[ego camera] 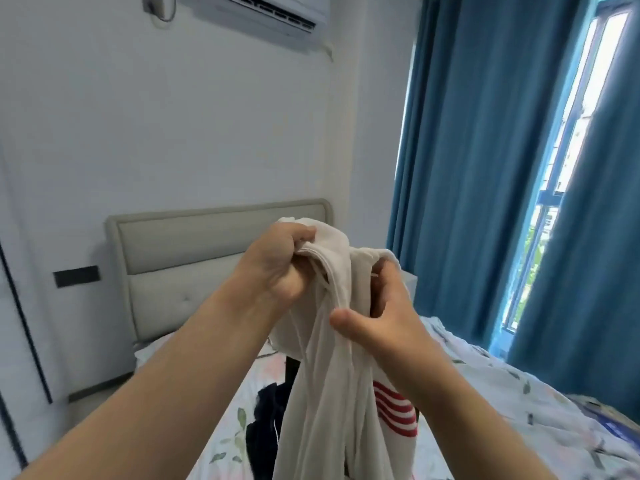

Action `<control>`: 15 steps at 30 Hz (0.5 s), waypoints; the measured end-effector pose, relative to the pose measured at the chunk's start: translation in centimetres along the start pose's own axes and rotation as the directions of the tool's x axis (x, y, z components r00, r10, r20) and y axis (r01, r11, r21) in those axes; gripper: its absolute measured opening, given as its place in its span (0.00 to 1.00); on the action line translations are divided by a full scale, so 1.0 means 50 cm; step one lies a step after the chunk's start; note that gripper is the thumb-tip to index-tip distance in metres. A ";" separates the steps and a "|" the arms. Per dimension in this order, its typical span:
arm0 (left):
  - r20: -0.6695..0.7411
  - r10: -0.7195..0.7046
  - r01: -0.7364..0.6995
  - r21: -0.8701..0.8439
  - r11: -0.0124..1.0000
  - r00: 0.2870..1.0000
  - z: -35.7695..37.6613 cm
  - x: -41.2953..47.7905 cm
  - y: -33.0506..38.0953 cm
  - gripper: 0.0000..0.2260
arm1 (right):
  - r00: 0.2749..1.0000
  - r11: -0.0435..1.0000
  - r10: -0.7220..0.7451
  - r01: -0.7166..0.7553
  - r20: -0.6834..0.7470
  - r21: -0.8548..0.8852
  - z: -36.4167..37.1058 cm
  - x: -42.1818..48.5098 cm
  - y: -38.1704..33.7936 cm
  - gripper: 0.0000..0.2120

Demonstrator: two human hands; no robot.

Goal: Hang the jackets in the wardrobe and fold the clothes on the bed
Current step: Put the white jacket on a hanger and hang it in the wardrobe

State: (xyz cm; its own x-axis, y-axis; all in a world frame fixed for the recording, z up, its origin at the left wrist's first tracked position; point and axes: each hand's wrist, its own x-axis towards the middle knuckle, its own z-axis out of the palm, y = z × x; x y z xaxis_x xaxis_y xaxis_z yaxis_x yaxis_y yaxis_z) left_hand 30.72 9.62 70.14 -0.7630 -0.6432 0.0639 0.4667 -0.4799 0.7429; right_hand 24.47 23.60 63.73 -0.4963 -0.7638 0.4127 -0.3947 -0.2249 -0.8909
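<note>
Both hands hold a white garment [322, 393] up in front of the person, above the bed [502, 393]. The left hand [277, 268], at 10 o'clock of the bunched cloth, clenches a gathered top edge in its curled fingers. The right hand [388, 327], at 3 o'clock, pinches a fold between thumb and fingers. The rest of the garment hangs down toward 6 o'clock in long creases. A red-striped white piece [394, 410] shows just behind it at 4 o'clock; whether it belongs to the same garment cannot be told. Dark clothes [268, 417] lie on the floral sheet at 7 o'clock of the hands. A grey padded headboard [194, 258] stands at 10 o'clock, and blue curtains [460, 150] hang at 2 o'clock.
</note>
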 end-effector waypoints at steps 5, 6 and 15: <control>-0.241 0.096 -0.120 -0.085 0.989 0.966 -0.029 -0.036 0.071 0.12 | 0.997 0.945 -0.057 0.071 0.053 -0.320 0.116 -0.043 0.011 0.50; -0.282 0.129 -0.159 -0.086 0.984 0.951 -0.039 -0.040 0.085 0.13 | 0.996 0.946 -0.067 0.081 0.055 -0.315 0.133 -0.043 0.016 0.46; -0.264 0.516 -0.217 0.686 0.694 0.815 -0.269 -0.074 0.217 0.06 | 0.983 0.981 -0.182 0.180 -0.023 -0.073 0.250 0.042 0.018 0.12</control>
State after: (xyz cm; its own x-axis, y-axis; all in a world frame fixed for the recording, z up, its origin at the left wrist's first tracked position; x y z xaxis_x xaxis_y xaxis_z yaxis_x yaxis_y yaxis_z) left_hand 44.63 -1.25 69.00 -0.2628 -0.9293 0.2594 0.1828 0.2160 0.9591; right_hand 32.73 14.21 61.40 -0.4338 -0.6961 0.5721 -0.5329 -0.3139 -0.7858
